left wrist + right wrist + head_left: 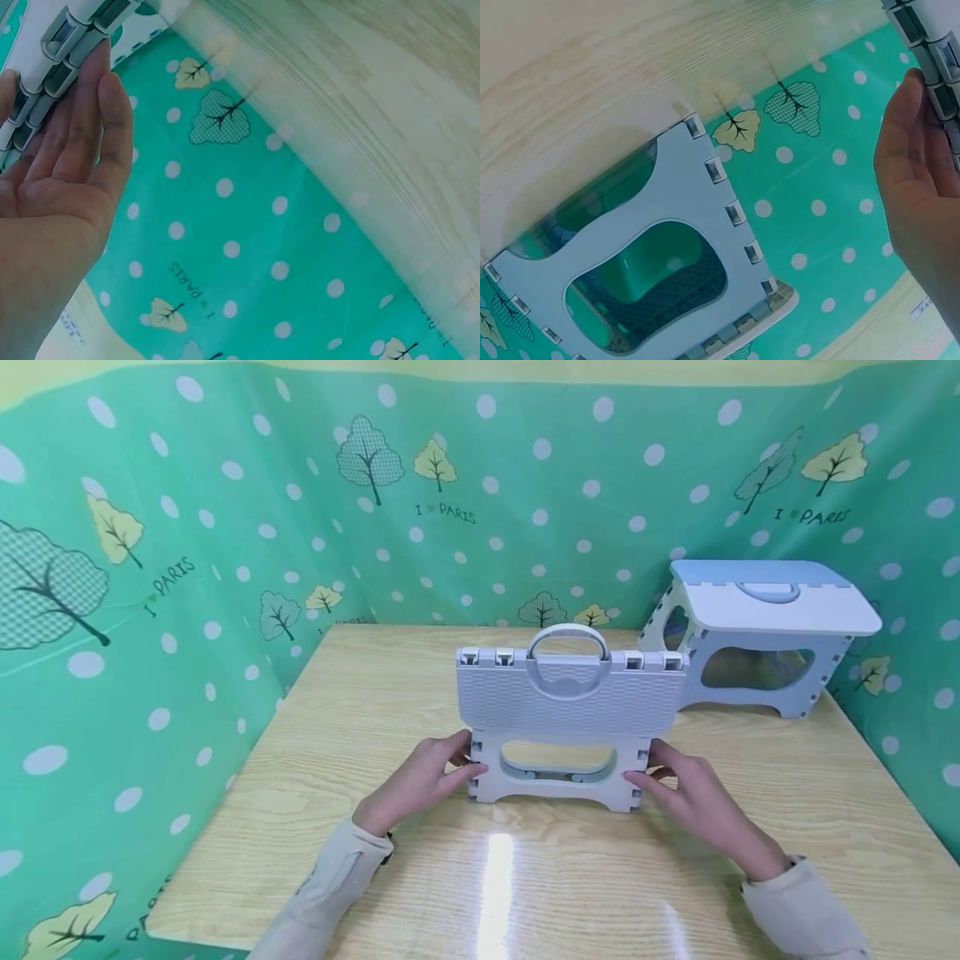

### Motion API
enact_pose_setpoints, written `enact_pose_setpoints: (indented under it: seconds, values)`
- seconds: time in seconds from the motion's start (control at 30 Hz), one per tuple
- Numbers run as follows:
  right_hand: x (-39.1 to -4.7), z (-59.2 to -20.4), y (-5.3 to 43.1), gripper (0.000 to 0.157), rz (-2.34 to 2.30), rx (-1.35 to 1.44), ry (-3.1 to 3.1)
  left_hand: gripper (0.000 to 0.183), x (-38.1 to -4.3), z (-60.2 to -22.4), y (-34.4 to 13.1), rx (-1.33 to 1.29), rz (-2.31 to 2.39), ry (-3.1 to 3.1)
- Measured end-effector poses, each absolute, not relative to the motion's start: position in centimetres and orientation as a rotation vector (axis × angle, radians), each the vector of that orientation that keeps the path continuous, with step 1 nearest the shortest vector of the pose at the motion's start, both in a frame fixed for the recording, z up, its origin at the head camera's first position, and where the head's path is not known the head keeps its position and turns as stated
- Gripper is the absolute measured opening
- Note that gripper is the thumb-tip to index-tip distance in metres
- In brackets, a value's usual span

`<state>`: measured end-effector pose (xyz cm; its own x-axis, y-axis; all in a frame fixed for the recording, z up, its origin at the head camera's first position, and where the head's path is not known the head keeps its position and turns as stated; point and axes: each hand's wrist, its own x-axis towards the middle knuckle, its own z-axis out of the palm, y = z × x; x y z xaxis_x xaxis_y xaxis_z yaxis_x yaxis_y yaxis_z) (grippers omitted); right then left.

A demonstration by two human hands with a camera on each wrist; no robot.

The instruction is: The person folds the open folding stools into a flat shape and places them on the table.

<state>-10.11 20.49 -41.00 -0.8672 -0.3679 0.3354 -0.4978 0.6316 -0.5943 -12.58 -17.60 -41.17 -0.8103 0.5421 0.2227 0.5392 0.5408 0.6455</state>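
A folding step stool [558,702], pale lilac-grey with a loop handle at its top, stands folded and upright on the table in the head view. My left hand [431,777] grips its left side edge, thumb in front and fingers behind. On the opposite edge my right hand [693,793] holds it the same way. In the left wrist view the hinged edge of the stool [64,64] lies between the thumb and fingers of the left hand [67,172]. The right wrist view has the right hand [922,165] against the other hinged edge.
A second folding stool [757,652], blue and white, stands unfolded at the table's back right. The wooden table [360,710] has a glossy top with light reflections. A green dotted curtain [480,510] printed with trees hangs behind and beside it.
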Motion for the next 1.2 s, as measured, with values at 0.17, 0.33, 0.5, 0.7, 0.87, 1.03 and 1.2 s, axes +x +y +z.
enact_pose_setpoints:
  seconds: [0.17, 0.33, 0.5, 0.7, 0.87, 1.03, 1.2]
  values:
    - [-10.3, -40.8, 20.5, 0.023, 1.051, 0.778, -2.678, 0.025, -12.7, -41.2, -17.5, 0.948, 1.155, 2.742]
    - [-10.5, -40.6, 20.7, 0.024, 1.048, 0.795, -2.702, 0.026, -12.9, -41.3, -17.4, 0.954, 1.159, 2.739]
    - [-10.3, -40.6, 20.6, 0.02, 1.081, 0.789, -2.737, 0.029, -12.9, -41.5, -17.5, 0.969, 1.175, 2.716]
    - [-10.1, -40.6, 20.7, 0.019, 1.145, 0.785, -2.763, 0.026, -12.7, -41.7, -17.6, 0.967, 1.212, 2.639]
    - [-9.8, -40.5, 20.9, 0.026, 1.214, 0.754, -2.855, 0.03, -12.6, -41.7, -17.6, 0.915, 1.215, 2.574]
    - [-9.6, -40.4, 21.1, 0.031, 1.281, 0.708, -2.959, 0.032, -12.5, -42.0, -17.5, 0.872, 1.19, 2.515]
    - [-9.5, -41.0, 21.3, 0.027, 1.314, 0.696, -3.019, 0.031, -12.5, -42.5, -17.4, 0.854, 1.083, 2.5]
